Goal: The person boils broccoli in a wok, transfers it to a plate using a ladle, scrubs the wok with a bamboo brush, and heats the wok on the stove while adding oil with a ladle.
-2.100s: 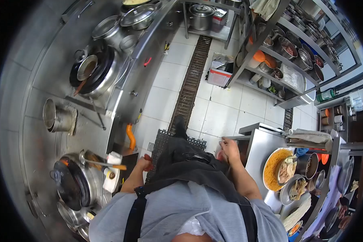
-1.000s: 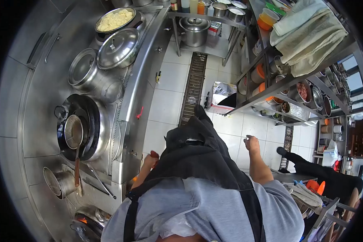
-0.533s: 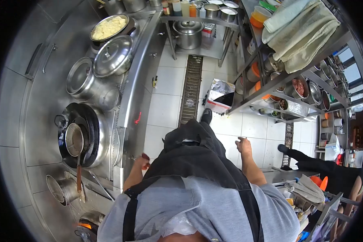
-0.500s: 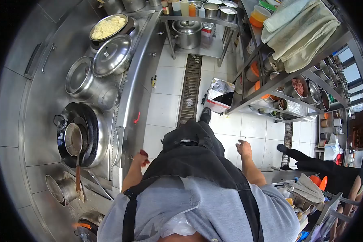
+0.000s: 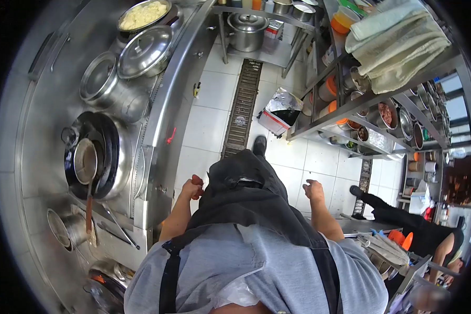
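My left hand [image 5: 193,187] hangs at my left side with its fingers curled in; nothing shows in it. It is nearest to the steel front edge of the stove counter [image 5: 159,152], apart from it. On my right, my right hand [image 5: 313,190] hangs over the tiled floor, fingers loosely bent and apart, holding nothing visible. On the stove to the left sits a black wok [image 5: 107,157] with a wooden-handled strainer [image 5: 85,161] resting in it. A lidded pot [image 5: 145,51] and a pan of pale yellow food [image 5: 144,15] stand farther along.
A floor drain grate [image 5: 240,112] runs ahead, with an open foil-lined box [image 5: 280,111] beside it. Shelving with containers and draped cloths [image 5: 400,49] stands at the right. Another person in black [image 5: 429,230] is at the lower right. A large pot [image 5: 247,39] sits under the far table.
My body has moved forward a little; the wok, box and counter now lie closer. My left hand has swung forward and inward, and my legs have shifted in stride.
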Demonstrator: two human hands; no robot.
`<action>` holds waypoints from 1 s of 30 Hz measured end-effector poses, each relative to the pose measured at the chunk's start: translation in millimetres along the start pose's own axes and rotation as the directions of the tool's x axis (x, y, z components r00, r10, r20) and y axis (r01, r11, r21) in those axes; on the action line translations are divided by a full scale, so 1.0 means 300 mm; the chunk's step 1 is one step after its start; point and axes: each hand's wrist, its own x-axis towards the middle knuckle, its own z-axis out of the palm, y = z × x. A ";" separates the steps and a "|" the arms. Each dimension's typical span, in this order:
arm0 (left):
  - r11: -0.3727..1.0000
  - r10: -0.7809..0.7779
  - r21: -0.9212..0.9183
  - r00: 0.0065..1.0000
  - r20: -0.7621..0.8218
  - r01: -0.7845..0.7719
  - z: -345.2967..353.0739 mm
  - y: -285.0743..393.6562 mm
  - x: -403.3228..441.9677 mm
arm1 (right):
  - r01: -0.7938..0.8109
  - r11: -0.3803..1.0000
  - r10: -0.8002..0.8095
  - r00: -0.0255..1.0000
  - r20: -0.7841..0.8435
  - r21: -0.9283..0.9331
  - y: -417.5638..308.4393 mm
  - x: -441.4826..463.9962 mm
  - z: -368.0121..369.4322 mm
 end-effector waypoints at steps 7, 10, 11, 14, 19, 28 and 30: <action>0.951 -0.170 -0.288 0.971 -0.170 0.116 0.199 -0.654 -0.022 | 0.382 0.921 -0.378 0.924 0.062 -0.075 -0.319 -0.005 -0.055; 0.829 -0.266 -0.546 0.945 -0.190 0.124 0.314 -0.692 -0.292 | 0.678 0.718 -0.672 0.734 0.097 -0.160 -0.348 0.020 -0.052; 0.706 -0.317 -0.690 0.942 -0.109 0.158 0.356 -0.633 -0.492 | 0.677 0.717 -0.677 0.733 0.064 -0.163 -0.351 0.020 -0.061; 0.668 -0.447 -0.687 0.892 -0.064 0.285 0.599 -0.791 -0.599 | 0.631 0.763 -0.639 0.769 -0.016 -0.143 -0.392 -0.050 -0.202; 0.907 -0.379 -0.154 0.920 0.105 0.391 0.782 -0.840 -0.648 | 0.645 0.756 -0.582 0.740 -0.337 0.113 -0.314 0.025 -0.549; 0.976 -0.156 0.123 0.973 -0.172 0.178 0.425 -0.369 -0.176 | 0.635 0.573 -0.742 0.131 -0.658 -0.519 -0.587 0.046 -1.379; 0.967 -0.230 -0.123 0.973 -0.034 0.224 0.264 -0.044 -0.195 | 0.578 0.560 -0.777 0.117 -0.618 -0.594 -0.557 0.173 -1.452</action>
